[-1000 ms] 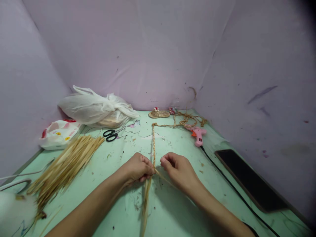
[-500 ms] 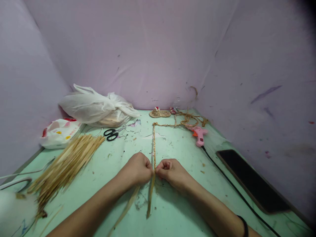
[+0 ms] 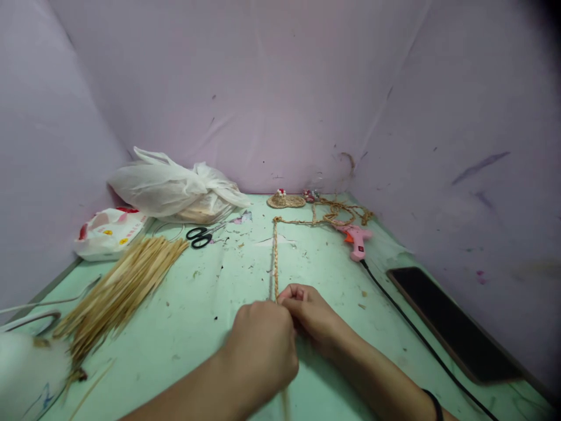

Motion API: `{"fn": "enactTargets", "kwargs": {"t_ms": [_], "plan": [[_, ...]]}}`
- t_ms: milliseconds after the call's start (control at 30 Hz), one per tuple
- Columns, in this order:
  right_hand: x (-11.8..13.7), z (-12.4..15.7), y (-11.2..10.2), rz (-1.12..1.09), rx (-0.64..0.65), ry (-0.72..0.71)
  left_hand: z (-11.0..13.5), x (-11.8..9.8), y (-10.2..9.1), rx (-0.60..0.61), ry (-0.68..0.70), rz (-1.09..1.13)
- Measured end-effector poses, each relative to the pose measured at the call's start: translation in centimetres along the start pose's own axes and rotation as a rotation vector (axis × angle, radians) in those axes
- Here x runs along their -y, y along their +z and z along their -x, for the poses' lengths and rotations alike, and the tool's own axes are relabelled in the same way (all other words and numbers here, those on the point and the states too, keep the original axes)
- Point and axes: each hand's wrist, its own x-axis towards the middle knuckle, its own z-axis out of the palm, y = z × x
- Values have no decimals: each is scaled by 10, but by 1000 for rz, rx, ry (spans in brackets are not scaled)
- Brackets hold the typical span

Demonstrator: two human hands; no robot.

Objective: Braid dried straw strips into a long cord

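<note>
A thin braided straw cord runs from the back of the green table toward me and ends between my hands. My right hand pinches the near end of the braid with closed fingers. My left hand is fisted just in front of it, raised toward the camera, and covers the loose straw strands; a short piece of strand shows below it at the bottom edge. The far end of the cord lies in a tangle near the back wall.
A bundle of straw strips lies at the left, black scissors and white plastic bags behind it. A pink glue gun with a black cable, a dark phone and a small woven hat sit right and back.
My left hand has pulled back toward me and risen, now hiding the loose strands. My right hand stays pinched on the braid end.
</note>
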Motion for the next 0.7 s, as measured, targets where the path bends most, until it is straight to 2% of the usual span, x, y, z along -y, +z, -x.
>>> {"fn": "enactTargets", "kwargs": {"t_ms": [33,67,100,133,167,233,300,433,567,700], "plan": [[1,1,-1,-8,24,16,-4,3,-7,4,-23,-11],[2,1,-3,-16,49,31,-9,6,-13,-48,-43,48],[2,2,-4,-25,70,40,-14,10,-17,-91,-86,178],[3,2,-5,-30,86,39,-19,13,-19,-68,-172,347],[2,2,-6,-33,97,29,-23,17,-19,16,-250,514],[0,0,-8,-23,103,-14,-29,23,-12,206,-296,780],[-2,-3,-10,33,107,-72,-31,27,-3,279,-272,885],[-4,-8,-18,352,108,-217,-33,27,7,207,-308,766],[1,-2,-25,822,45,-410,-36,25,5,240,-298,682],[7,11,-21,1080,-97,-416,-39,28,7,180,-204,592]]}}
